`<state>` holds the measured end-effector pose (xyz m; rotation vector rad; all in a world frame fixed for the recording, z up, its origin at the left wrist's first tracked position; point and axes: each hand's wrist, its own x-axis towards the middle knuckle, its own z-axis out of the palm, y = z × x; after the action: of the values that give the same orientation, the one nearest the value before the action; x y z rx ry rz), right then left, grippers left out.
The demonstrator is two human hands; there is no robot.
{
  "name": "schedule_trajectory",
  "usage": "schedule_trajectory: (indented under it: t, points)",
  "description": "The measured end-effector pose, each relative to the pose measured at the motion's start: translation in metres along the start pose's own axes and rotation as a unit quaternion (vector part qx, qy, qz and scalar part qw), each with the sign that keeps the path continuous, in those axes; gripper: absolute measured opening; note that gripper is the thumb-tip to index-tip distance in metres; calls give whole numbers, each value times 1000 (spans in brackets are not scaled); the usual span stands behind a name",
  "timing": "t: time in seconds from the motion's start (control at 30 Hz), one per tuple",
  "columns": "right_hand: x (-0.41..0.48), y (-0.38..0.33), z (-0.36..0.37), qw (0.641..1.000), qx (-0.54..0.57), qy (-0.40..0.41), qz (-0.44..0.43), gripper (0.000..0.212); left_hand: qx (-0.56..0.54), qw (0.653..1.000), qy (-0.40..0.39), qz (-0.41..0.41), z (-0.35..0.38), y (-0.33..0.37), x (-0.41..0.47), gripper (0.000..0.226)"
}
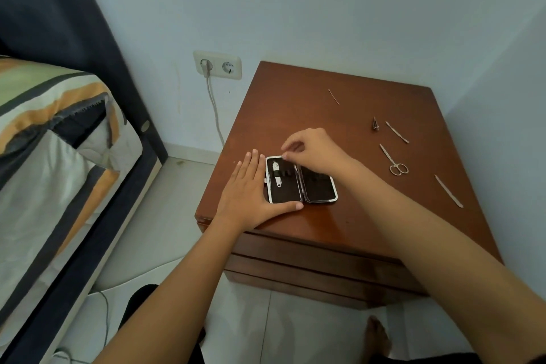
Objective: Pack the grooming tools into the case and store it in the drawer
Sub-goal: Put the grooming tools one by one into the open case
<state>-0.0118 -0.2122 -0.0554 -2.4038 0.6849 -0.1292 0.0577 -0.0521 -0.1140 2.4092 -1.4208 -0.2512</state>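
A small black case (320, 189) with a silver rim lies open flat on the wooden nightstand (339, 224). A nail clipper (276, 175) sits in the loops of its left half. My left hand (249, 195) lies flat against the case's left edge, thumb along its front. My right hand (310, 149) hovers over the case's top, fingertips pinched on a thin metal tool (296, 169) near the hinge. Loose on the nightstand to the right lie small scissors (393, 161), a pointed tweezer (375, 124), two slim metal sticks (397, 132) (448, 190) and a thin pin (334, 96).
The nightstand stands in a corner, walls behind and to the right. Its drawer fronts (310, 272) are shut below the top. A bed (53, 139) with a dark frame is at the left. A wall socket (217, 65) with a cable is behind. My foot (376, 337) is on the tiled floor.
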Motion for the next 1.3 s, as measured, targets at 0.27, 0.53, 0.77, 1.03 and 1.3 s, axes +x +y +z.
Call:
schedule_trajectory:
  t: [0.27, 0.53, 0.77, 1.03, 1.3]
  points:
    - [9, 112, -63, 944, -22, 270, 188, 23, 8, 1000, 10, -2, 3, -2, 3, 129]
    - [21, 133, -66, 936, -81, 258, 228, 18, 1, 1000, 12, -3, 1, -1, 4, 127]
    - [11, 104, -58, 948, -4, 266, 174, 15, -1, 1000, 7, -2, -1, 0, 4, 126]
    - [-10, 17, -22, 975, 148, 155, 57, 7, -5, 1000, 5, -3, -5, 4, 1, 125]
    - [2, 3, -12, 999, 21, 34, 29, 15, -9, 1000, 11, 5, -4, 3, 0, 121]
